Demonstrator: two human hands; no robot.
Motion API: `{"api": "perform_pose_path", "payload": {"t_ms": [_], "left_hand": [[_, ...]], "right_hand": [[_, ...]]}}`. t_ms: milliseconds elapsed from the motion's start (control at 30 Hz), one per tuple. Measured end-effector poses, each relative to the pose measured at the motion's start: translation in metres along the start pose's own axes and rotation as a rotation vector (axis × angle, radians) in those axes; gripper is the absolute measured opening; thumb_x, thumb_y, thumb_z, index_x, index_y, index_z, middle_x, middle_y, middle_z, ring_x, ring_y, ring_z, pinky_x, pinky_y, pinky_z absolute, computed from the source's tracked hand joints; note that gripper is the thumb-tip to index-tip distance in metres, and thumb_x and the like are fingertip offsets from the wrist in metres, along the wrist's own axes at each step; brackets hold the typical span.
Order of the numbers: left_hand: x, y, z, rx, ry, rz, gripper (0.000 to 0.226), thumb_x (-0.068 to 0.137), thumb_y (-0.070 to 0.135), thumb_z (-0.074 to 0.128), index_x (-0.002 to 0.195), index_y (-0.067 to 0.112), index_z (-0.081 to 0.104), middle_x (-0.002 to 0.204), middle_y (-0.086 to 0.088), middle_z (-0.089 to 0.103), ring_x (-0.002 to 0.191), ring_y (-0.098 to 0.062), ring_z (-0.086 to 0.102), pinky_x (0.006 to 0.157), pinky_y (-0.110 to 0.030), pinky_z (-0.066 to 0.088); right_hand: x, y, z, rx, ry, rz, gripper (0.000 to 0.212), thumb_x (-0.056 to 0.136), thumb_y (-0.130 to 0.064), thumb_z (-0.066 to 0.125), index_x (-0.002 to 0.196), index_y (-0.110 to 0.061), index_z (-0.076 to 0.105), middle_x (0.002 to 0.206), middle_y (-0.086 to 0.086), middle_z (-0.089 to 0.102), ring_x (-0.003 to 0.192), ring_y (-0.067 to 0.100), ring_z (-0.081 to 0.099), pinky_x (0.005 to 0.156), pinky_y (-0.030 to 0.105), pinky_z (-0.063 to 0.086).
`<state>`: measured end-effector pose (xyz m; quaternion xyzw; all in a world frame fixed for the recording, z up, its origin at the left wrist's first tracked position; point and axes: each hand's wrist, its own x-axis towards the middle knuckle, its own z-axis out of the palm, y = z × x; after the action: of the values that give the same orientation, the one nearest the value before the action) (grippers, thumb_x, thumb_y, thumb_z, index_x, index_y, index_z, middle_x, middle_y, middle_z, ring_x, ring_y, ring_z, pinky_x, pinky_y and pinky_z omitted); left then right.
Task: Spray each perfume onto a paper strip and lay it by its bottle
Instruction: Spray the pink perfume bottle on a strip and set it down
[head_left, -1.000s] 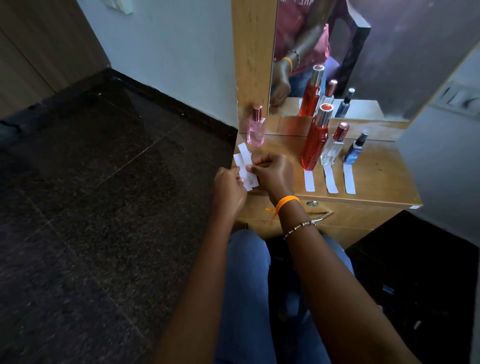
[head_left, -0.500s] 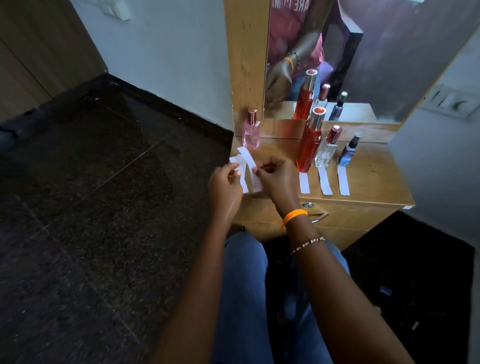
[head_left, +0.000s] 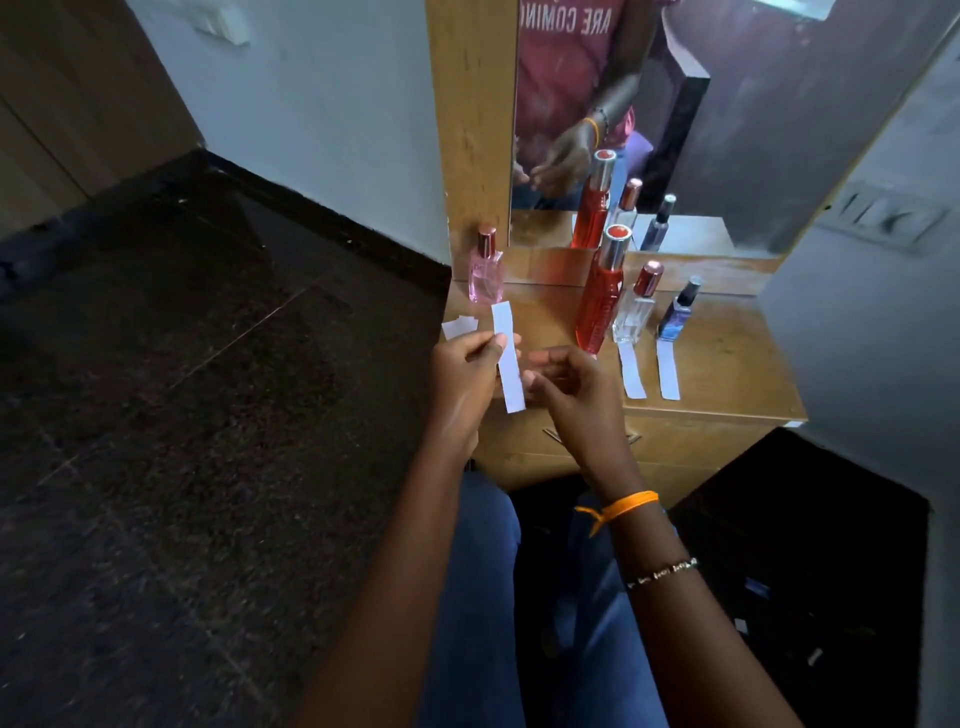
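Observation:
My left hand (head_left: 465, 371) pinches a long white paper strip (head_left: 508, 364) between thumb and fingers, held upright over the dresser's front left corner. Further strips (head_left: 459, 327) stick out above the same hand. My right hand (head_left: 571, 384) hovers just right of the strip with loosely curled fingers and holds nothing. A pink bottle (head_left: 485, 270) stands directly behind the strip. To the right stand a tall red bottle (head_left: 600, 296), a clear bottle with a red cap (head_left: 636, 312) and a small blue bottle (head_left: 678, 312). Strips (head_left: 632, 374) (head_left: 668, 375) lie before the clear and blue bottles.
The bottles stand on a small wooden dresser (head_left: 727, 395) with a mirror (head_left: 727, 130) behind and a drawer handle (head_left: 631, 439) under its front edge. A wall with switches (head_left: 883, 218) is at the right, dark floor at the left. My knees are below the dresser.
The two hands have drawn apart. My right hand has let go of the strips and moved right, while my left hand keeps one long strip raised, with the others behind it.

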<state>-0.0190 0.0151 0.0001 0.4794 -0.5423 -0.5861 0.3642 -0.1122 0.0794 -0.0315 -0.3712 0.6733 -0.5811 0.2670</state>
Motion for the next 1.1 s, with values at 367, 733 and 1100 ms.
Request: {"api": "perform_pose_path", "payload": {"t_ms": [367, 733, 1100], "left_hand": [[0.01, -0.005, -0.007, -0.019, 0.082, -0.069, 0.017, 0.085, 0.009, 0.063, 0.102, 0.008, 0.067, 0.083, 0.003, 0.067, 0.079, -0.01, 0.064, 0.059, -0.018, 0.052], [0.018, -0.01, -0.046, 0.009, 0.235, -0.062, 0.012, 0.083, 0.007, 0.065, 0.088, 0.018, 0.061, 0.084, 0.006, 0.065, 0.081, -0.005, 0.063, 0.06, -0.016, 0.048], [0.03, -0.008, -0.016, 0.214, 0.107, 0.068, 0.015, 0.083, -0.002, 0.06, 0.088, 0.009, 0.069, 0.08, 0.007, 0.063, 0.077, -0.001, 0.058, 0.068, -0.009, 0.044]], "right_hand": [[0.025, -0.015, 0.01, -0.077, 0.079, -0.046, 0.009, 0.084, -0.015, 0.067, 0.087, -0.014, 0.059, 0.078, -0.004, 0.063, 0.071, 0.004, 0.06, 0.068, 0.016, 0.048], [0.121, -0.015, 0.061, -0.307, 0.084, -0.159, 0.022, 0.083, -0.007, 0.06, 0.104, -0.002, 0.059, 0.1, 0.017, 0.068, 0.09, 0.03, 0.063, 0.075, 0.041, 0.05], [0.026, -0.033, 0.013, -0.188, 0.258, -0.393, 0.032, 0.083, 0.0, 0.06, 0.111, -0.015, 0.056, 0.103, 0.004, 0.067, 0.096, 0.016, 0.065, 0.082, 0.034, 0.055]]}}
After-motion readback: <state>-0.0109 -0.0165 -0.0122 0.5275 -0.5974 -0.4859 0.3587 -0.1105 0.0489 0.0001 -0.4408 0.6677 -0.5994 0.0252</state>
